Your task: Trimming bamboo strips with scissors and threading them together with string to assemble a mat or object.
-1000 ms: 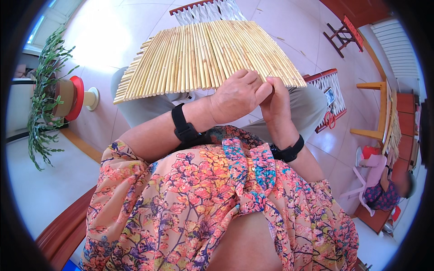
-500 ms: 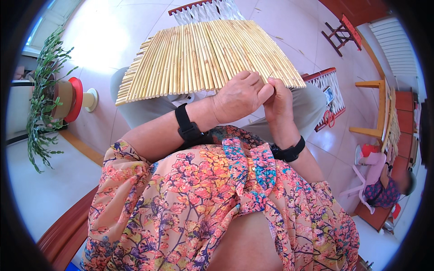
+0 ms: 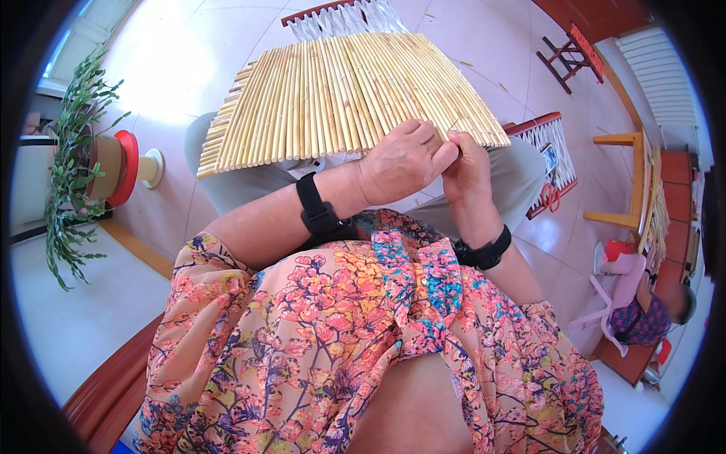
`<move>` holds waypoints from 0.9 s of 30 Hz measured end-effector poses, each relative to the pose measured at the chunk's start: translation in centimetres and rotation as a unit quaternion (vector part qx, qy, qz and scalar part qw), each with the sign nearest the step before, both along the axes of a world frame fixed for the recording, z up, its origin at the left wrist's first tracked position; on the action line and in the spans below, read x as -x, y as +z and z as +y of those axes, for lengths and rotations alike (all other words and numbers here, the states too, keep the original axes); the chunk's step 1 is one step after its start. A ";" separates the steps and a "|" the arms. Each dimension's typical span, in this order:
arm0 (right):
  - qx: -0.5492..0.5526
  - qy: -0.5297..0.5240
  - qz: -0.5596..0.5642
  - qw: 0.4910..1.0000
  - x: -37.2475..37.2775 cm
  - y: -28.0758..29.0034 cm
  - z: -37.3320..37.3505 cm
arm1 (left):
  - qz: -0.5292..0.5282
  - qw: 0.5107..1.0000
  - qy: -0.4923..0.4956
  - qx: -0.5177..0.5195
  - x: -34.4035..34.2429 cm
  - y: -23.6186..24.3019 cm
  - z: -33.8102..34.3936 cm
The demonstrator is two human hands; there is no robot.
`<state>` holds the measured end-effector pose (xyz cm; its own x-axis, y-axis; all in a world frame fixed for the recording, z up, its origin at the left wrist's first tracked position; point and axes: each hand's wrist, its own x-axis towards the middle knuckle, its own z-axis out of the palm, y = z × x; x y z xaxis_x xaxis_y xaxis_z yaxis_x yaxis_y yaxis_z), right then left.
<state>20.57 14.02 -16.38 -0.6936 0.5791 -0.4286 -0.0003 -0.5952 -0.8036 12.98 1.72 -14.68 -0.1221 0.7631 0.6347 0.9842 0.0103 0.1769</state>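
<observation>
A mat of pale yellow reed sticks (image 3: 318,91) lies across my legs in grey trousers (image 3: 499,189). My left hand (image 3: 401,163) is closed at the mat's near right edge, its knuckles up and thumb bent toward my other hand. My right hand (image 3: 465,170) is closed just beside it, with thumb and fingertips pinched at that edge. What the pinched fingers hold is too small and hidden to make out. Each forearm has a black strapped band.
Folding stools with woven seats (image 3: 344,19) stand ahead and right, one bearing red scissors (image 3: 551,198). A potted plant (image 3: 72,174) is at left, a folded red stool (image 3: 586,53) at upper right. Another person (image 3: 641,318) sits right, by a wooden stand (image 3: 635,181).
Both hands have shifted very slightly to the right, staying closed together at the mat's edge. The mat has moved slightly with them. The other person's pose is nearly the same.
</observation>
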 end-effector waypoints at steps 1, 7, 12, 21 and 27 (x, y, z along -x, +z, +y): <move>0.000 0.000 0.001 1.000 0.0 -0.2 0.0 | 0.002 1.000 0.000 0.006 -0.1 -0.2 0.1; 0.022 -0.001 0.009 1.000 -0.4 -1.3 0.8 | 0.007 1.000 -0.010 -0.004 -0.2 -1.1 0.5; 0.048 0.056 0.012 0.997 -1.3 -2.6 2.4 | 0.008 1.000 -0.021 -0.001 0.0 -0.7 0.5; -0.310 0.320 -0.227 0.866 -4.5 8.5 5.4 | 0.030 0.999 -0.021 -0.001 2.4 0.3 -3.5; -0.550 0.267 -0.034 0.791 -0.6 10.1 4.9 | 0.055 0.997 -0.030 -0.037 4.9 1.5 -8.6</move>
